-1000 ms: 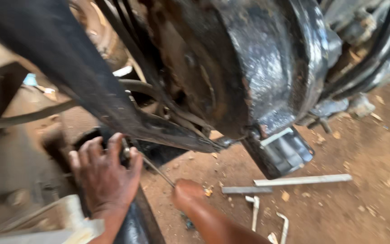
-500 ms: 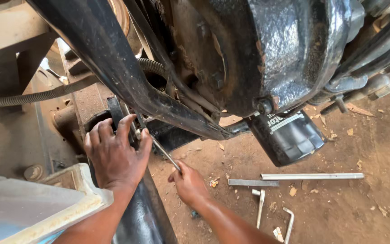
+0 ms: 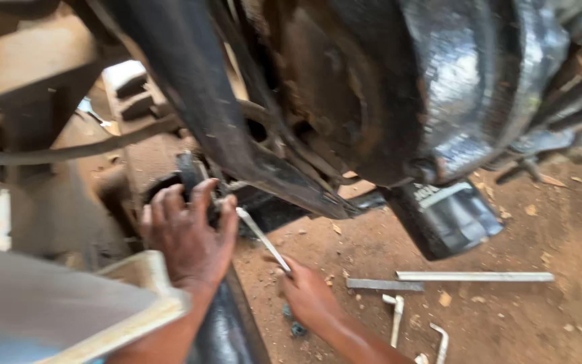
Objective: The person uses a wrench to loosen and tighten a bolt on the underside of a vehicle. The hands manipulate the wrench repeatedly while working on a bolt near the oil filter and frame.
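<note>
My left hand [image 3: 186, 232] is spread over a dark round part under the vehicle, fingers curled on its edge beside a black diagonal frame bar [image 3: 217, 114]. My right hand [image 3: 308, 293] grips the lower end of a thin silver wrench [image 3: 262, 237] that slants up to a fitting by my left fingertips. Above hangs the large oily black engine housing [image 3: 453, 87].
A black cylindrical oil filter [image 3: 446, 219] hangs from the housing at right. On the brown dirt ground lie a long flat metal bar [image 3: 473, 276], a shorter bar [image 3: 384, 285] and bent metal keys [image 3: 397, 317]. A pale panel edge [image 3: 129, 307] sits at lower left.
The view has shifted slightly and blurred. My left hand stays on the round part; my right hand has moved a little right with the wrench still slanted up to the fitting.
</note>
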